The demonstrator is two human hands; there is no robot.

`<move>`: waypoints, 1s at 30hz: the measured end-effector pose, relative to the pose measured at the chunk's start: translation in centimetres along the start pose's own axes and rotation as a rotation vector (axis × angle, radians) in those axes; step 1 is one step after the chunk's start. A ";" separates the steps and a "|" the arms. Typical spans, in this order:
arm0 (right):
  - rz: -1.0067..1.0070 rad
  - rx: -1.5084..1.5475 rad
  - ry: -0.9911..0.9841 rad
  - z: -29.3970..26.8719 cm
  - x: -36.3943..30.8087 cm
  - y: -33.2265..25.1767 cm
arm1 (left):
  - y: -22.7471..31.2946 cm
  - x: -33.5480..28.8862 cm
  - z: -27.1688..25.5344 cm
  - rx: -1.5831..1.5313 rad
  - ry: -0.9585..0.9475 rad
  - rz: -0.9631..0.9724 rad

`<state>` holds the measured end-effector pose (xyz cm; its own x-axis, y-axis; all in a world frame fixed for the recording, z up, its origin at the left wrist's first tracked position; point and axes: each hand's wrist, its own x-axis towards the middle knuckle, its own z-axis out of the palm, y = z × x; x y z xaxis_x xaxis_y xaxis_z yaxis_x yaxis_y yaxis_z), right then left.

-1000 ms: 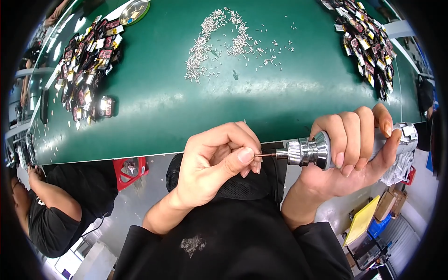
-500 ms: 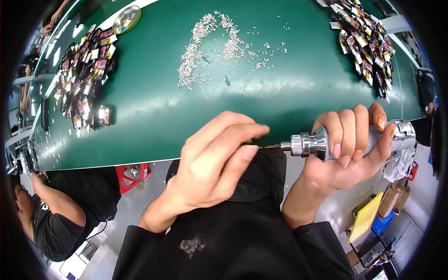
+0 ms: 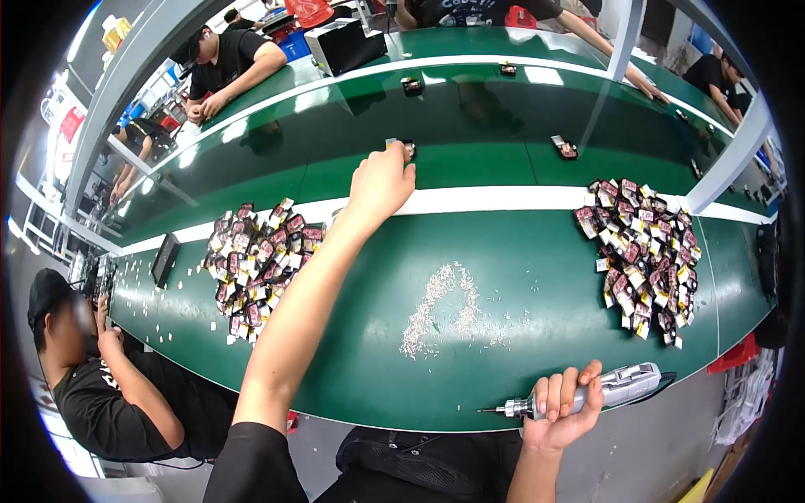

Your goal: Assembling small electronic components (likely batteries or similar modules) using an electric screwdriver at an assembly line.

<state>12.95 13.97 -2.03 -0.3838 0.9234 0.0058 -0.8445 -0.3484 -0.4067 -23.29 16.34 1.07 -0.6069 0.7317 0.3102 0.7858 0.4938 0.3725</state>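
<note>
My left hand (image 3: 381, 186) reaches out over the far belt, its fingers closed around a small black part with a pale tab (image 3: 409, 149). The fingers cover most of that part. Near the table's front edge, my right hand (image 3: 566, 407) is wrapped around a grey electric screwdriver (image 3: 631, 384). Its thin bit points left, and nothing shows on the tip. A scattered pile of tiny white pins (image 3: 436, 303) lies on the green table (image 3: 381, 381) between my arms.
Heaps of small black parts with pale tabs stand left (image 3: 267, 267) and right (image 3: 641, 256). A white rail (image 3: 486, 199) divides the table from the dark green belt (image 3: 478, 163), where more parts lie. Grey posts (image 3: 738, 155) rise at the sides. A co-worker (image 3: 109, 377) sits at left.
The view has tilted up toward the belt. My left hand has gone from beside the screwdriver's bit to the far belt and now grips a black part. My right hand still holds the screwdriver.
</note>
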 end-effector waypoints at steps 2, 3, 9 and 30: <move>0.029 0.011 0.028 0.2 0.3 0.3 | -0.5 1.9 1.2 0.061 -0.056 -0.050; 0.017 0.013 0.026 0.1 0.5 0.2 | -0.3 2.2 1.5 0.168 -0.017 -0.024; 0.057 -0.017 -0.024 0.2 0.5 0.0 | -3.5 4.3 2.2 0.304 -0.027 0.059; 0.145 -0.035 -0.103 -1.4 -4.5 -3.2 | 12.4 -21.3 -2.0 -0.596 -0.560 0.639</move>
<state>17.93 11.17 -2.04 -0.5380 0.8421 0.0376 -0.7650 -0.4690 -0.4414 -0.89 5.94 0.85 0.1641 0.9643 0.2077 0.6622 -0.2638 0.7014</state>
